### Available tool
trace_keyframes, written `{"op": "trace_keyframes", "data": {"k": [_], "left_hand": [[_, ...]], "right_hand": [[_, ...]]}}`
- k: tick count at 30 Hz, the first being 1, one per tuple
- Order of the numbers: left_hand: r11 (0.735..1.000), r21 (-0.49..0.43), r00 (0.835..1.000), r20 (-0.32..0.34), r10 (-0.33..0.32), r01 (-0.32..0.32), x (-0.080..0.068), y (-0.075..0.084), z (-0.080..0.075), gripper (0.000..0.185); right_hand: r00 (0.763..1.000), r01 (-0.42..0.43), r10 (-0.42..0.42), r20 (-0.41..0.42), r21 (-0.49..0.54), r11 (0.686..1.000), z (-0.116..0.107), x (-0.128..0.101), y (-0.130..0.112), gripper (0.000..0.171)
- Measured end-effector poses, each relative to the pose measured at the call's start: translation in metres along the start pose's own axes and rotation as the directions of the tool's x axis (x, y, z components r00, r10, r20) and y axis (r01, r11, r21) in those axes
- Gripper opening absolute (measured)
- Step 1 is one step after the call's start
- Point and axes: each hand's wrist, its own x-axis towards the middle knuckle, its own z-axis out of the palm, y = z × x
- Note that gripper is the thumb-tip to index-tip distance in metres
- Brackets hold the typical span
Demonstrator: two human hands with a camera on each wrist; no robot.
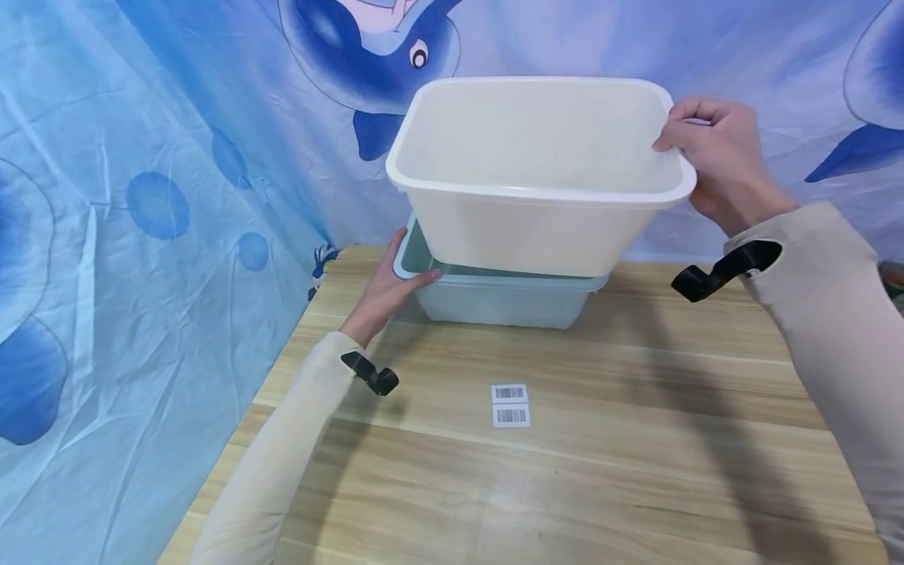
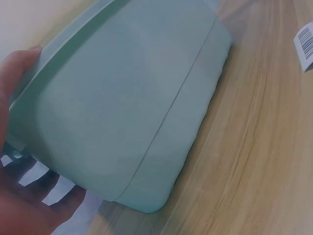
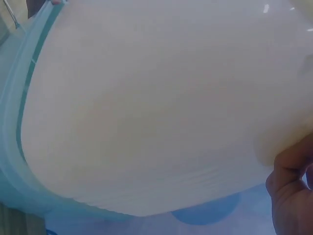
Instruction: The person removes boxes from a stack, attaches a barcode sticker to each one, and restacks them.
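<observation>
A white plastic bin (image 1: pixel 537 212) sits partly inside a pale green bin (image 1: pixel 494 302) and stands well above its rim. My right hand (image 1: pixel 713 157) grips the white bin's right rim, fingers over the edge. My left hand (image 1: pixel 391 290) holds the green bin's left corner, thumb on its rim. The left wrist view shows the green bin's (image 2: pixel 127 98) outer wall on the table, with my left hand (image 2: pixel 14 98) at its rim. Most of the right wrist view is the white bin's (image 3: pixel 161 107) wall, with the green bin (image 3: pixel 14 147) at the left and my right hand (image 3: pixel 291 196) at the lower right.
Both bins are at the back of a wooden table (image 1: pixel 600 471). Two barcode stickers (image 1: pixel 510 404) lie on the table in front of them. A blue dolphin-print curtain (image 1: pixel 141 196) hangs close behind and along the left side.
</observation>
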Motion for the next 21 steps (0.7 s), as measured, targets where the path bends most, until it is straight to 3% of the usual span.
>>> {"op": "trace_keyframes", "data": {"k": [10,17,21], "left_hand": [[0.999,0.036,0.999,-0.003,-0.036,0.036,-0.003,0.003,-0.003,0.099],[1.000,-0.017,1.000,-0.006,-0.015,0.015,-0.005,0.002,-0.004,0.101],[1.000,-0.016,1.000,0.003,-0.018,0.018,-0.006,0.002,-0.006,0.101]], "right_hand": [[1.000,0.002,-0.002,0.000,-0.029,1.000,-0.043,-0.010,-0.019,0.013],[0.997,0.072,-0.073,-0.006,-0.098,0.993,-0.079,-0.018,-0.026,0.013],[0.991,0.131,-0.132,-0.007,-0.032,0.991,-0.102,-0.017,-0.029,0.018]]}}
